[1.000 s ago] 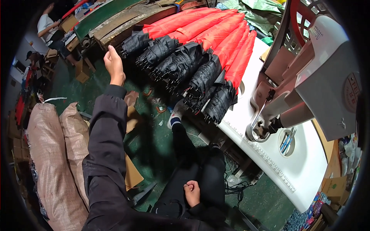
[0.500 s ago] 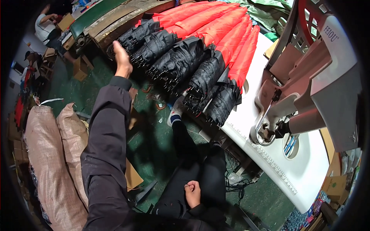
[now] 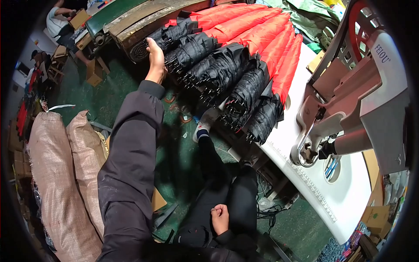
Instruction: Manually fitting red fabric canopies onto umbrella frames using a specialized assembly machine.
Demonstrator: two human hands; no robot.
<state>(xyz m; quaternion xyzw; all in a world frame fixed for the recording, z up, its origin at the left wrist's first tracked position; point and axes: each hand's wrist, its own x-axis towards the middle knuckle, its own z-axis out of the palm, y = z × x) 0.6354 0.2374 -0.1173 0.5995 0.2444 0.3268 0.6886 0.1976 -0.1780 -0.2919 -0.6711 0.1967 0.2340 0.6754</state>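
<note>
Umbrellas (image 3: 235, 63) lay lined up; what remained, unclear. Left hand (image 3: 156, 61) flat beside them, pinching nothing; right hand (image 3: 220, 219) curled, nothing visible.

Black sleeves (image 3: 131, 148), dark trousers (image 3: 243, 187)

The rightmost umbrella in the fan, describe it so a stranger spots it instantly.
On the right, find the big white machine table. At its left end spreads a fan of folded umbrellas, red with black ends. The rightmost umbrella lies nearest the ruler marks along the table's edge; its neighbours all sit closer to the left hand.
</note>
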